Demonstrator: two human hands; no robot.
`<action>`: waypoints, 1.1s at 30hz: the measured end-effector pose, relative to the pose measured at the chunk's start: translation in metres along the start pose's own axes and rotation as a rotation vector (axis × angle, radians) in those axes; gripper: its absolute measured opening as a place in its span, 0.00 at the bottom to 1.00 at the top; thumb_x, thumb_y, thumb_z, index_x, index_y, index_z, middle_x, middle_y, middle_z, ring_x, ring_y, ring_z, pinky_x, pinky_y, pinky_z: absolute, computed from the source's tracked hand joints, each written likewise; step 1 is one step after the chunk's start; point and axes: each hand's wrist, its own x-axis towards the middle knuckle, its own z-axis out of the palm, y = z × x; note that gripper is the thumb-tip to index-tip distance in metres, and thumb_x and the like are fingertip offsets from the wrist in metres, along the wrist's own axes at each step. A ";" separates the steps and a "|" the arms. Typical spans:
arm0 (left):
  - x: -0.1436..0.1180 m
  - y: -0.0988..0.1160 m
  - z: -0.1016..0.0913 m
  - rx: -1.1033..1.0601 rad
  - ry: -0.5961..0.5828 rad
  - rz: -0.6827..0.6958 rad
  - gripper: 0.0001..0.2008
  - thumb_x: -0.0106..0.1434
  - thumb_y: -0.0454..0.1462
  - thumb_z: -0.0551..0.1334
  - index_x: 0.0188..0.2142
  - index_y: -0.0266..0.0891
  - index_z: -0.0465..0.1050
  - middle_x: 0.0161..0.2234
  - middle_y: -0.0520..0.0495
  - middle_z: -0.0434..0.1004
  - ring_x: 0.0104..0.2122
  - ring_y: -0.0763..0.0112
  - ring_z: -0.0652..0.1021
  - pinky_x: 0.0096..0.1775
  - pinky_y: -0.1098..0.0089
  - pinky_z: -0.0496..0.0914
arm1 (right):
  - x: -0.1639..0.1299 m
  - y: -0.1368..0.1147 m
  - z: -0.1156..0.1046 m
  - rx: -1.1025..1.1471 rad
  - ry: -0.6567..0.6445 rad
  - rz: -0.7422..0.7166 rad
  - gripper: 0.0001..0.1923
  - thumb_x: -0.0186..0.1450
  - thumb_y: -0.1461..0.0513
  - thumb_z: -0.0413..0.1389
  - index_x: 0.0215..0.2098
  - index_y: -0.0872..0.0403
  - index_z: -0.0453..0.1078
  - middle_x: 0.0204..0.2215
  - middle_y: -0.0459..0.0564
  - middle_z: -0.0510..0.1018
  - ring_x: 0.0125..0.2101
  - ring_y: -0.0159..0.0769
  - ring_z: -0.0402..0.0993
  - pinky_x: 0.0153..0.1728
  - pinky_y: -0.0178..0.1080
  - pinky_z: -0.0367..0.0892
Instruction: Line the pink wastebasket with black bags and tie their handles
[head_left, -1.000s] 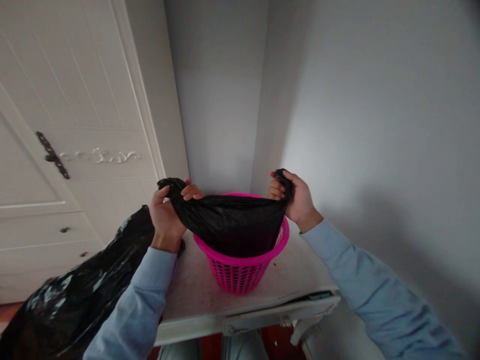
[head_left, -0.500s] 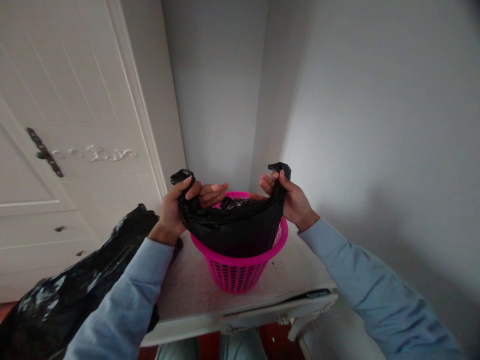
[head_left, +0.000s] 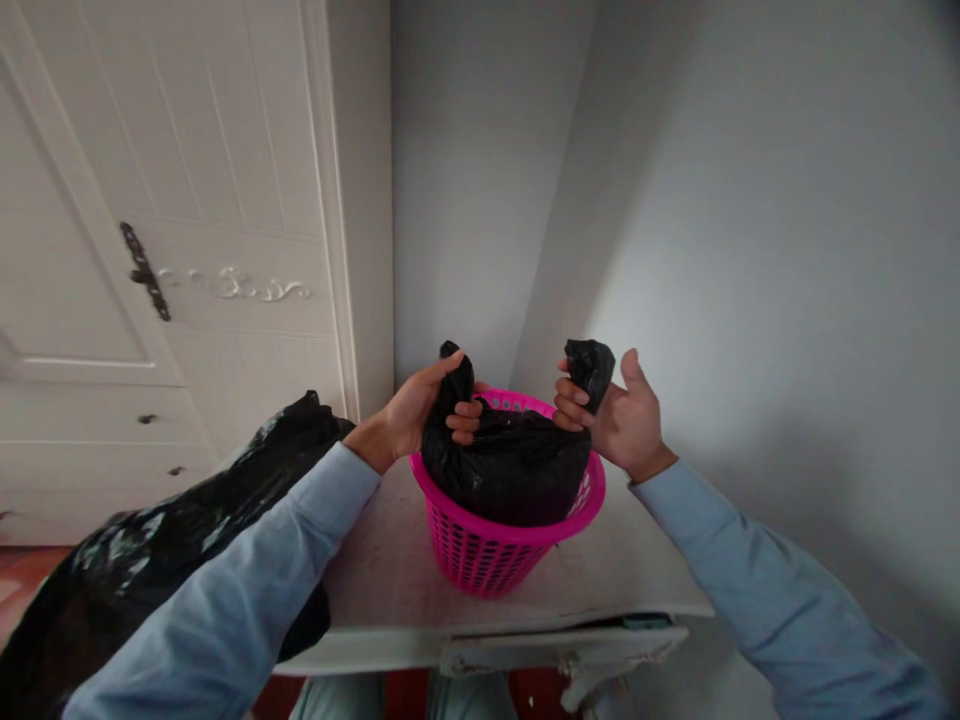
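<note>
A black plastic garbage bag (head_left: pixel 517 470) fills a pink perforated plastic basket (head_left: pixel 480 555), its upper edge drawn up into two twisted ends. My left hand (head_left: pixel 424 405) is closed round the left end, fingers wrapped over the plastic above the basket's left rim. At the right rim, my right hand (head_left: pixel 615 405) has its fingers curled round the other end, with the thumb lifted away from it. Whatever lies inside the bag is hidden by the plastic.
The basket stands on a worn white table (head_left: pixel 367 580) with a slightly open drawer (head_left: pixel 562 645) at its front. To the left lies another black plastic bag (head_left: pixel 180 550). A white wardrobe (head_left: pixel 247 180) rises behind it, and grey walls (head_left: pixel 765 240) meet in the corner.
My two hands have come closer together, mainly the left moving inward, and the bag's edge has drawn together over the basket. My right thumb has lifted off the plastic. The view has shifted left.
</note>
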 end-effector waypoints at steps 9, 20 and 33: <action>0.024 0.001 0.005 0.109 0.146 0.008 0.05 0.64 0.29 0.60 0.37 0.29 0.75 0.22 0.50 0.68 0.22 0.70 0.75 0.28 0.70 0.77 | -0.001 0.005 0.000 0.007 -0.015 -0.079 0.21 0.58 0.54 0.67 0.46 0.56 0.76 0.25 0.42 0.66 0.23 0.28 0.59 0.28 0.36 0.64; 0.050 -0.010 0.024 0.342 0.089 -0.060 0.04 0.62 0.30 0.60 0.30 0.36 0.68 0.17 0.59 0.57 0.11 0.83 0.55 0.12 0.79 0.51 | -0.002 0.010 0.005 -0.375 0.057 -0.239 0.17 0.63 0.55 0.68 0.38 0.50 0.64 0.19 0.37 0.71 0.13 0.23 0.57 0.18 0.30 0.54; 0.038 -0.034 0.037 0.939 -0.094 0.117 0.28 0.51 0.58 0.73 0.27 0.38 0.67 0.21 0.56 0.62 0.21 0.79 0.64 0.22 0.74 0.57 | 0.013 0.014 0.020 -1.360 -0.137 -0.609 0.13 0.68 0.51 0.63 0.47 0.47 0.82 0.70 0.53 0.61 0.69 0.52 0.56 0.68 0.58 0.54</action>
